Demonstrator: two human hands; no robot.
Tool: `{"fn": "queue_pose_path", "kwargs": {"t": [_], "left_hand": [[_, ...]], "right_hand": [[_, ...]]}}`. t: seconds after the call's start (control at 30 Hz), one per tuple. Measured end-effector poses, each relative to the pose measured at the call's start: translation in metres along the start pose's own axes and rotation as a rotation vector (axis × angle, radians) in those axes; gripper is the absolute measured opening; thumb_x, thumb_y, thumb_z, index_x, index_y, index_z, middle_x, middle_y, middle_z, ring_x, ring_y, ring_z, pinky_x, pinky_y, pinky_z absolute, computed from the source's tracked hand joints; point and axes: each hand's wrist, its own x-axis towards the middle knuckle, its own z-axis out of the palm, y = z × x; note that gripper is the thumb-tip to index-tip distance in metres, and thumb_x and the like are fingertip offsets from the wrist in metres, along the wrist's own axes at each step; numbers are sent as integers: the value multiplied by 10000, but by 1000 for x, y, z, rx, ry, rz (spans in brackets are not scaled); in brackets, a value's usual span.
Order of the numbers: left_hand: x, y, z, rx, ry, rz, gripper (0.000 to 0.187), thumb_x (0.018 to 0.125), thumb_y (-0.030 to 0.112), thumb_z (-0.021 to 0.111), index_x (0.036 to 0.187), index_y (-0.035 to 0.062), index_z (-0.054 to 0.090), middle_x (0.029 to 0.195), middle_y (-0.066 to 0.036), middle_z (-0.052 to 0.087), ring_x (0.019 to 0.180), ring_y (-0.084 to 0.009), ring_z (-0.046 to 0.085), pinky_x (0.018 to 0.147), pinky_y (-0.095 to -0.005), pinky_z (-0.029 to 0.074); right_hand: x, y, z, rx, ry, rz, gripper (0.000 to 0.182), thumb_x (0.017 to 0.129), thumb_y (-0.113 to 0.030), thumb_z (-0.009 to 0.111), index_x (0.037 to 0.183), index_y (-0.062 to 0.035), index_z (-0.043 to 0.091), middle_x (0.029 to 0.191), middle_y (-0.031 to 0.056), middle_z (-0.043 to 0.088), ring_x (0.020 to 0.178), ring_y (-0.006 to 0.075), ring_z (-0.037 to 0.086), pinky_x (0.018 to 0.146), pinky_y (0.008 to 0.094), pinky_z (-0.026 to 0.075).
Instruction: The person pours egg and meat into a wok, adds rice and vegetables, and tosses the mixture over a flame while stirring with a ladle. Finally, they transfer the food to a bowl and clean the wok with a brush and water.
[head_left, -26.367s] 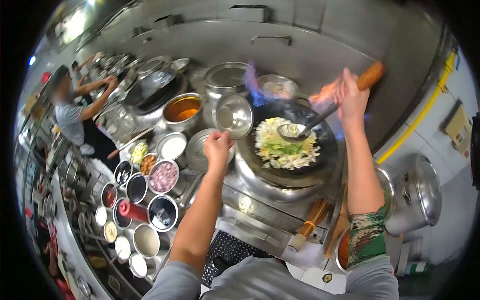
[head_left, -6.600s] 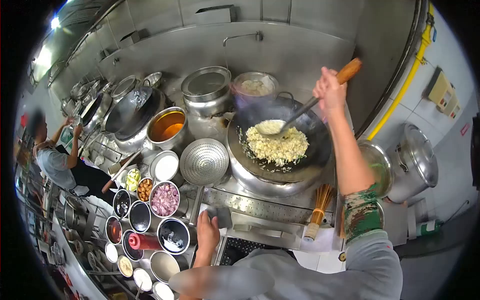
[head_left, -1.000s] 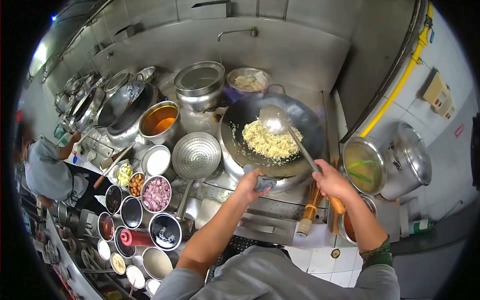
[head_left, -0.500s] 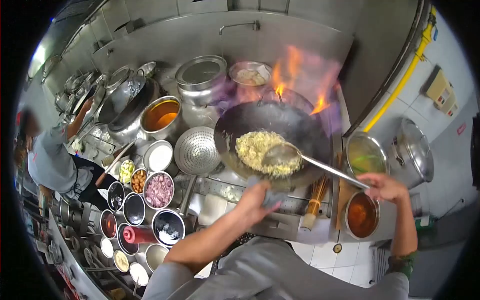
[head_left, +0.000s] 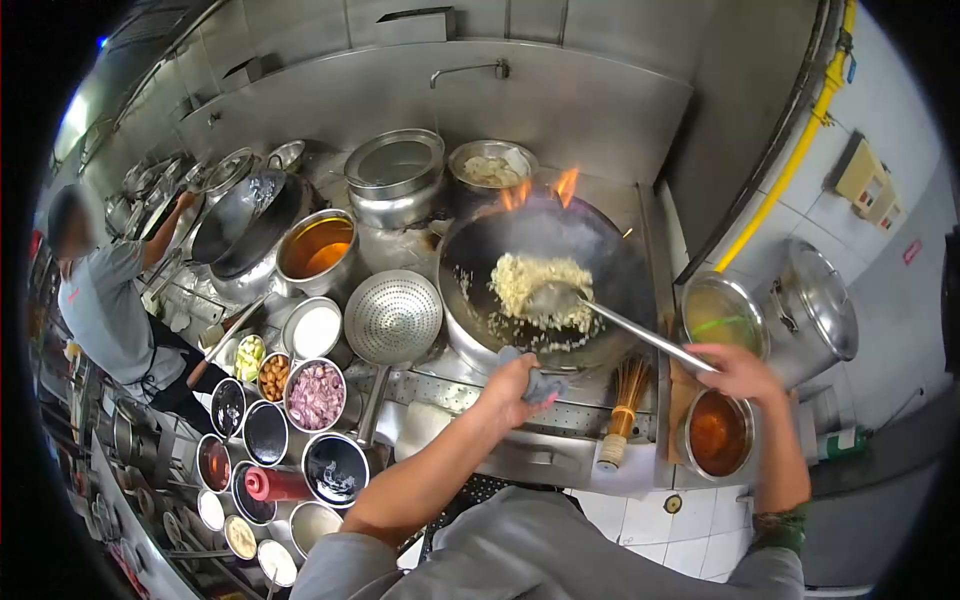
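So: one ladle point(head_left: 640, 332), right hand point(head_left: 738, 374); one cloth point(head_left: 542, 384), left hand point(head_left: 508, 388).

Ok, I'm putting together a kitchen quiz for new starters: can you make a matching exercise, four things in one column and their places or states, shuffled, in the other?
1. Ladle
2. Squeeze bottle
3. Bamboo wok brush
4. Grey cloth

A. Held in the left hand
B. On the person's side of the wok, bristles toward it
C. Handle in the right hand, bowl in the rice
D. Red, lying on its side

Pairs: 1-C, 2-D, 3-B, 4-A
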Motion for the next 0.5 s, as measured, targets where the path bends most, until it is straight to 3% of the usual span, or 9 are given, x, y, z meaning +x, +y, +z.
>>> {"fn": "queue_pose_path", "kwargs": {"t": [0.03,0.1,0.13,0.17,0.23,0.33,0.43,0.47,0.5], "left_hand": [[12,-14,-12,26,-15,57,212,908,139,516,1113,106,475,1151,-107,550,1058,-261,570,814,-457,548],[2,-33,-25,64,-56,115,235,913,137,513,1141,104,471,1216,-107,515,1134,-252,519,854,-469,543],[-28,-45,-34,66,-69,106,244,909,134,520,1147,106,472,1233,-99,497,1157,-244,493,869,-471,537],[-40,-44,-37,71,-77,103,254,905,132,527,1152,108,473,1249,-91,478,1179,-236,466,884,-472,531],[-38,-34,-29,9,-8,61,258,896,117,534,1148,109,479,1214,-97,505,1128,-246,502,872,-476,532],[8,-3,-21,-64,-17,-13,247,878,109,555,1118,108,499,1097,-99,575,1001,-269,579,818,-467,541],[29,13,-8,-46,8,9,249,874,128,566,1114,104,504,1069,-94,589,985,-275,592,788,-456,550],[32,17,-5,-43,17,17,253,873,132,570,1115,102,504,1066,-92,589,992,-276,592,783,-455,552],[38,16,-7,-36,2,8,255,872,135,572,1117,102,506,1072,-95,589,998,-277,589,785,-456,551]], "right_hand": [[7,5,18,-83,111,-153,565,854,-89,690,1391,-153,528,1110,129,698,968,259,665,861,344,513],[-1,-22,42,-157,242,-95,532,873,-113,668,1383,-129,521,1167,160,669,1033,312,651,895,364,502],[-13,-25,49,-109,325,-191,523,877,-113,660,1381,-124,521,1213,159,651,1074,320,638,938,378,487],[-23,-27,50,16,269,-137,542,904,-107,633,1420,-125,471,1070,174,676,876,290,674,787,380,549],[-41,-53,45,530,99,192,529,959,-123,571,1461,-135,403,879,134,638,611,206,608,535,328,524],[-32,-80,41,983,58,180,477,1003,-155,510,1459,-131,370,772,62,560,475,116,473,392,263,405],[8,-66,55,1336,-119,199,436,1014,-195,498,1425,-104,387,779,58,568,464,114,458,391,279,400],[27,-60,65,1353,-142,271,424,1012,-193,498,1407,-91,384,757,54,546,465,105,443,389,282,393],[45,-55,72,1147,-141,296,422,1013,-190,495,1407,-91,381,751,49,538,464,103,442,390,284,394]]}}
